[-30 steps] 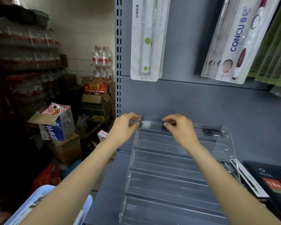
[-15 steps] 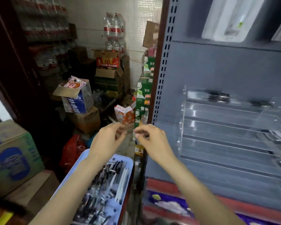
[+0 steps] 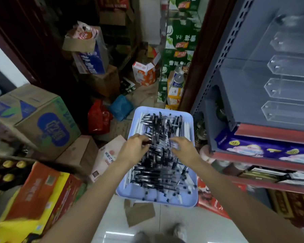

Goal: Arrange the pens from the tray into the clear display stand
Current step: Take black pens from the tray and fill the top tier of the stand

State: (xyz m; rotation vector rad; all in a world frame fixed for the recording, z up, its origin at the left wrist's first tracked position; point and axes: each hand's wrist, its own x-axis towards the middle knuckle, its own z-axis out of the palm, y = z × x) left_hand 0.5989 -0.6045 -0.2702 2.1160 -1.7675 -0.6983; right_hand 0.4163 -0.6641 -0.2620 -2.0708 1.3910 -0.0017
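A light blue tray (image 3: pixel 165 201) sits low in front of me, heaped with several black-and-clear pens (image 3: pixel 158 127) and some white ones along its sides. My left hand (image 3: pixel 134 148) reaches into the left of the pile, fingertips curled down onto the pens. My right hand (image 3: pixel 183 149) is over the middle right, its fingertips blurred on the pens. Whether either hand grips a pen is unclear. The clear display stand (image 3: pixel 288 67) with stepped tiers stands on the grey shelf at upper right, away from both hands.
The grey shelf unit (image 3: pixel 235 88) with a red-edged front rises to the right of the tray. Cardboard boxes (image 3: pixel 42 127) crowd the floor to the left and behind. A red bag (image 3: pixel 98 118) lies beyond the tray. White floor tiles (image 3: pixel 191 225) show below.
Both hands left the top tier of the stand, swung left and down, and now rest on the pen pile. My view dropped from the shelf to the tray.
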